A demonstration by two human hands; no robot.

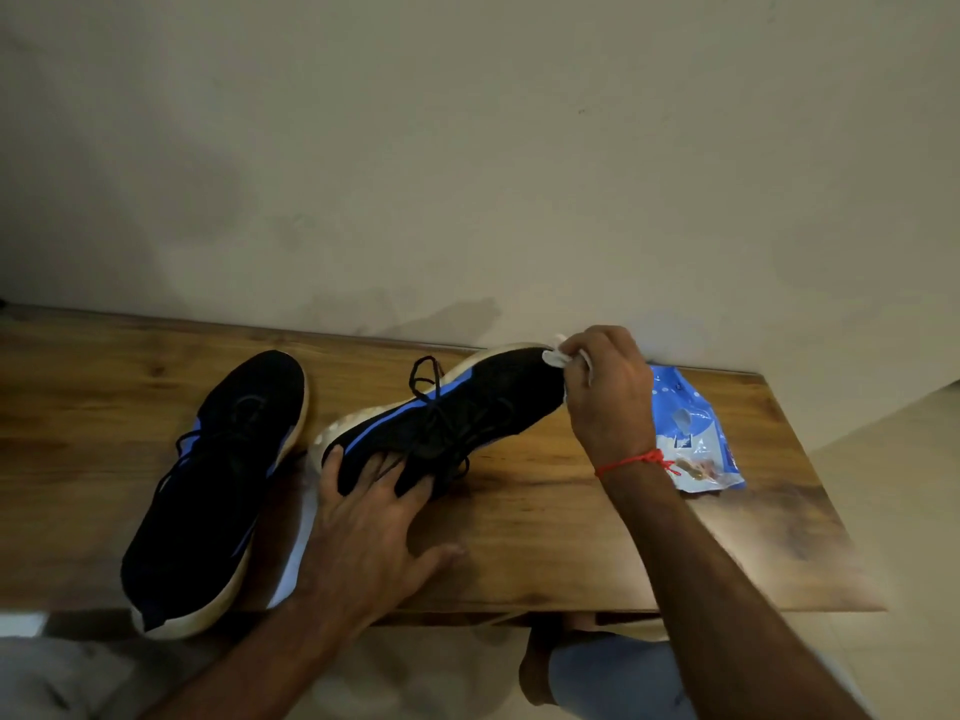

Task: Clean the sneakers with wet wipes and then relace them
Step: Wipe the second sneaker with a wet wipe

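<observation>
Head view showed me partway through the cleaning step, with nothing unlaced yet. My right hand (605, 387) had its fingers curled around a bunched white wet wipe (557, 354), pressing it against the toe of the right-hand sneaker (447, 418). My left hand (371, 504) lay spread and nearly flat, fingers over the collar and heel end of that shoe, thumb out on the wooden table (571, 537), pinning it down and gripping nothing.

That sneaker lay tipped on its side in the middle of the table, its long axis running diagonally from the heel near me on the left to the toe at the far right, close to the wall. Its black laces (428, 379) were loose but threaded. The second sneaker (218, 480) stood just beside it on the left, toe pointing away from me, heel hanging over the near edge. The blue wipes packet (693, 433) lay behind my right wrist.

I judged the next move needed the wipe drawn along the white sole edge while my left hand kept the shoe from sliding or rolling.
</observation>
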